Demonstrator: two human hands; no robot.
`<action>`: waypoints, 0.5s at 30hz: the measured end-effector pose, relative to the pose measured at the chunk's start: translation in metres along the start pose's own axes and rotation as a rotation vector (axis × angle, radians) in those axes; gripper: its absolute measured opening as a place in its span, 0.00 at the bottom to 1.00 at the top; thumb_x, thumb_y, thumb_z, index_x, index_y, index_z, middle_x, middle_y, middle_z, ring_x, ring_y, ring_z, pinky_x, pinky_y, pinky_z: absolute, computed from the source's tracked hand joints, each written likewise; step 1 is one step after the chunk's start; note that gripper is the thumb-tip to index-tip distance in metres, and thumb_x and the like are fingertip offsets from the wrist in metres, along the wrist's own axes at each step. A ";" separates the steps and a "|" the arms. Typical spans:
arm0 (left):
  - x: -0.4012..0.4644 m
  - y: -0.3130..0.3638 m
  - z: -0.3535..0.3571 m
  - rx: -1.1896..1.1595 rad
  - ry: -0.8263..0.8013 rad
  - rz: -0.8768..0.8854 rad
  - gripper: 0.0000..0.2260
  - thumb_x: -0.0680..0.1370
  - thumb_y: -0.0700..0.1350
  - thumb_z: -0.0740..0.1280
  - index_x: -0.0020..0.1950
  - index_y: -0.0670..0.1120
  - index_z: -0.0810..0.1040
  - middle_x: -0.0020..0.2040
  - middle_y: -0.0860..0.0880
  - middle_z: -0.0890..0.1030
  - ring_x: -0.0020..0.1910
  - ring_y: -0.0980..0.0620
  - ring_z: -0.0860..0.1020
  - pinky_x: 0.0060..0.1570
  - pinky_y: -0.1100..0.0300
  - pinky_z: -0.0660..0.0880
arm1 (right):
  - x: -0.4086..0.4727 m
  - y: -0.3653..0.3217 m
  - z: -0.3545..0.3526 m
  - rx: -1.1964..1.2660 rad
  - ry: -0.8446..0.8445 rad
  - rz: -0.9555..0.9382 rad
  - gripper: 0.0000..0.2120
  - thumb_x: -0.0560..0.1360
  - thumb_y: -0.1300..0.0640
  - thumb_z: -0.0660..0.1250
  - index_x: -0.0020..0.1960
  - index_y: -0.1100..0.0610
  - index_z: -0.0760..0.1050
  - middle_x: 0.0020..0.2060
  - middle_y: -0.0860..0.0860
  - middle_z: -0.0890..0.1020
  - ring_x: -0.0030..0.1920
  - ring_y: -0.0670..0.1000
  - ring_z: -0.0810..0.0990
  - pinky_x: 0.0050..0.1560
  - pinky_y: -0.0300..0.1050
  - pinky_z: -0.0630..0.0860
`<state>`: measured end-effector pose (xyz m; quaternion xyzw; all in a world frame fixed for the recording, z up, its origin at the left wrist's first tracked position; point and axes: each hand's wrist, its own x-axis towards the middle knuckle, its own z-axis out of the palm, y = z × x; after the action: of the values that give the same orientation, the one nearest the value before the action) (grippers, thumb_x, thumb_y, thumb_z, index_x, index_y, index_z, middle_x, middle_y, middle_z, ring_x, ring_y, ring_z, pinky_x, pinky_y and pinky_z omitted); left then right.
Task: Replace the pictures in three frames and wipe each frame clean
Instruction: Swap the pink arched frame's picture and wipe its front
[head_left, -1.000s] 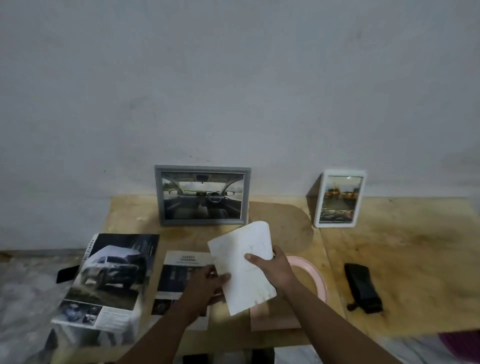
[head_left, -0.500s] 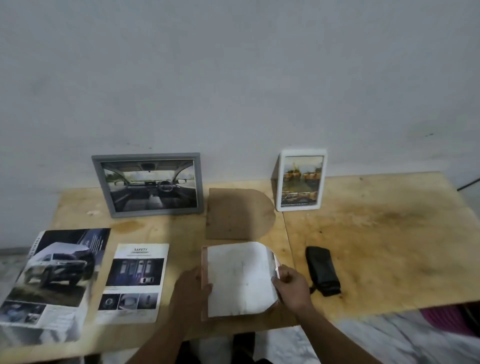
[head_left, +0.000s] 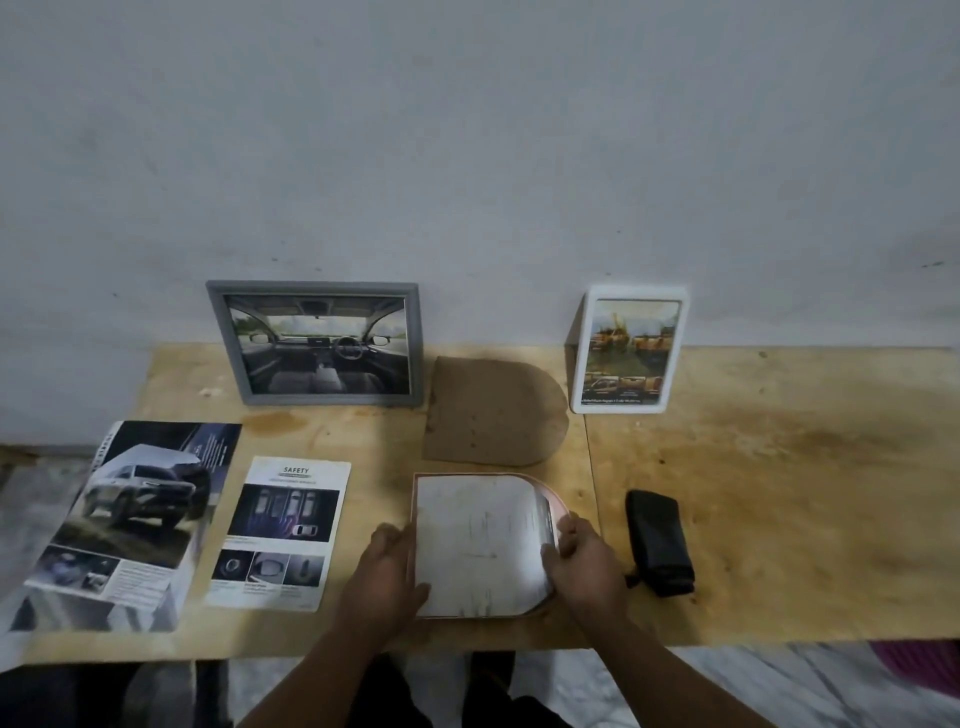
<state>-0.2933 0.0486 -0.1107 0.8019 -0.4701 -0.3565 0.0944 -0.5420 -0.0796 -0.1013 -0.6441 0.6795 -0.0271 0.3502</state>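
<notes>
The bench (head_left: 779, 493) carries everything. At 10 o'clock the grey frame (head_left: 314, 344) leans on the wall, and at 1 o'clock stands the white frame (head_left: 628, 349); both hold car pictures. A brochure (head_left: 135, 519) lies at 9 o'clock, a safety leaflet (head_left: 283, 530) just beside it. The brown backing (head_left: 493, 410) lies flat at 12 o'clock. Just before you is the pink frame (head_left: 553, 501), face down, with the white sheet (head_left: 478, 545) laid in it. Your left hand (head_left: 387, 566) presses flat on the sheet's left edge, grasping nothing. Your right hand (head_left: 584, 558) pinches the curled right edge. A black cloth (head_left: 658, 543) waits at 3 o'clock.

The risk, I think: the curled edge can spring up or crease if you press the backing on it, and the sheet can slide out of position when you let go.
</notes>
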 end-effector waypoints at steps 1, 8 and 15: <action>0.000 -0.001 0.000 0.005 0.000 0.000 0.37 0.73 0.53 0.74 0.79 0.55 0.61 0.68 0.51 0.65 0.64 0.50 0.74 0.60 0.57 0.78 | 0.001 -0.002 -0.001 0.024 0.012 0.007 0.09 0.75 0.48 0.71 0.53 0.44 0.73 0.35 0.46 0.78 0.37 0.43 0.77 0.36 0.42 0.75; 0.004 -0.005 0.007 0.029 0.027 0.001 0.38 0.74 0.56 0.73 0.80 0.55 0.59 0.71 0.50 0.65 0.67 0.49 0.73 0.61 0.55 0.79 | 0.050 -0.040 -0.021 0.204 0.100 0.086 0.08 0.76 0.46 0.70 0.54 0.45 0.77 0.42 0.42 0.82 0.44 0.47 0.81 0.52 0.51 0.82; 0.002 -0.011 0.015 -0.010 0.057 0.033 0.37 0.74 0.53 0.73 0.79 0.54 0.60 0.73 0.52 0.62 0.68 0.50 0.73 0.62 0.57 0.79 | 0.112 -0.080 -0.019 0.321 -0.010 0.292 0.30 0.62 0.25 0.69 0.40 0.54 0.82 0.36 0.51 0.85 0.40 0.55 0.84 0.48 0.57 0.82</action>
<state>-0.2955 0.0557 -0.1276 0.8034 -0.4784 -0.3343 0.1177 -0.4746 -0.2017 -0.0970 -0.4750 0.7508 -0.0807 0.4519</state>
